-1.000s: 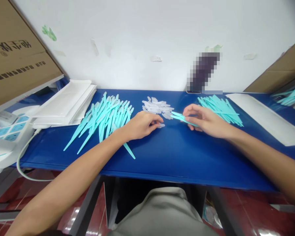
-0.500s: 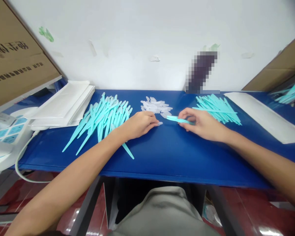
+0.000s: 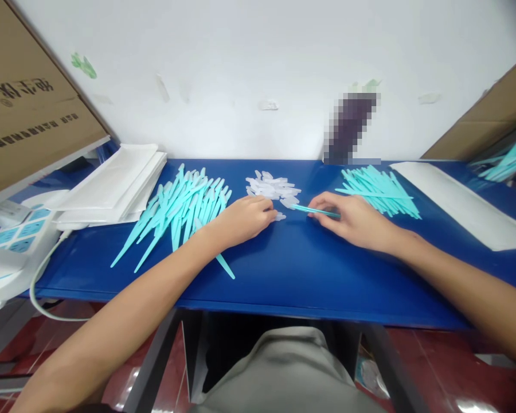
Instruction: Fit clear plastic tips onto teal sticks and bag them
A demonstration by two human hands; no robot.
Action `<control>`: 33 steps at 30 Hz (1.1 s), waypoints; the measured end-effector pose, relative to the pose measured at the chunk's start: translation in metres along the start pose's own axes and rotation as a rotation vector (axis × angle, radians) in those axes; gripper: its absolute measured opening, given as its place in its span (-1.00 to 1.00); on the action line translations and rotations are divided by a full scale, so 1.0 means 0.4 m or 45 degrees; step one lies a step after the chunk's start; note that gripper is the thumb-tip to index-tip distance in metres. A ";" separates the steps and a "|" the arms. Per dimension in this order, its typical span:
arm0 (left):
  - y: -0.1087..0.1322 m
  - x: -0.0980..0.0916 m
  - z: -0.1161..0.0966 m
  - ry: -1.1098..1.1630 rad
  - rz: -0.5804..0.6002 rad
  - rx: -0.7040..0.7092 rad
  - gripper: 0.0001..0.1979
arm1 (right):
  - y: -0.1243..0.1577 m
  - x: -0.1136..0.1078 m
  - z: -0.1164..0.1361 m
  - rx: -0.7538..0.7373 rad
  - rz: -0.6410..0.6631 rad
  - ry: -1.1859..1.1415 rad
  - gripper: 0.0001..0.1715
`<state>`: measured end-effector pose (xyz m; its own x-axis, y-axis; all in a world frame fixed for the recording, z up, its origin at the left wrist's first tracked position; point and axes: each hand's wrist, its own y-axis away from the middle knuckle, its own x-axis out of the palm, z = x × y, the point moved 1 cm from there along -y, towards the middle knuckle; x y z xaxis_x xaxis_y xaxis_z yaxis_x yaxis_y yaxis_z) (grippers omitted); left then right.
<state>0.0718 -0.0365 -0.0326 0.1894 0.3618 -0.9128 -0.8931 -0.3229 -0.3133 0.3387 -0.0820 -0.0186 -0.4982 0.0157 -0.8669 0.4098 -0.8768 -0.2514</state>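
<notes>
My left hand (image 3: 250,220) is closed in a pinch, with a small translucent cap (image 3: 280,216) poking out past its fingertips just above the table. My right hand (image 3: 348,217) pinches a thin turquoise stick (image 3: 313,210), held nearly level with its tip pointing left; whether it is one stick or more I cannot tell. Between and beyond the hands lies a heap of translucent caps (image 3: 272,186). Left of it spreads a pile of turquoise sticks with pale caps on their ends (image 3: 183,201). Behind my right hand is a pile of turquoise sticks (image 3: 380,189).
White sleeves (image 3: 107,178) are stacked at the left, near a power strip (image 3: 26,229) with a cable. A flat white sheet (image 3: 460,203) lies at the right. Cardboard boxes (image 3: 30,109) flank the blue table (image 3: 301,275), and a white wall (image 3: 223,74) rises behind.
The turquoise in my right hand has turned from its broad side to its thin edge. That hand has shifted slightly left. My left fingers have curled a little around the cap.
</notes>
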 end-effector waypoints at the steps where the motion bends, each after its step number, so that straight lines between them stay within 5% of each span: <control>1: -0.001 0.002 0.001 -0.035 -0.001 0.016 -0.71 | 0.000 -0.001 0.004 -0.003 -0.002 0.023 -0.78; 9: -0.008 0.006 0.007 -0.092 -0.047 0.076 -0.67 | 0.004 0.010 0.012 -0.181 -0.028 0.138 -0.75; 33: 0.001 -0.003 0.008 0.193 -0.021 0.021 -0.64 | 0.008 0.012 0.008 -0.201 -0.002 0.273 -0.71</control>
<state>0.0698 -0.0344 -0.0308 0.2624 0.2300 -0.9372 -0.8958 -0.3029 -0.3251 0.3353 -0.0863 -0.0222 -0.3322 0.1330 -0.9338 0.5319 -0.7911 -0.3020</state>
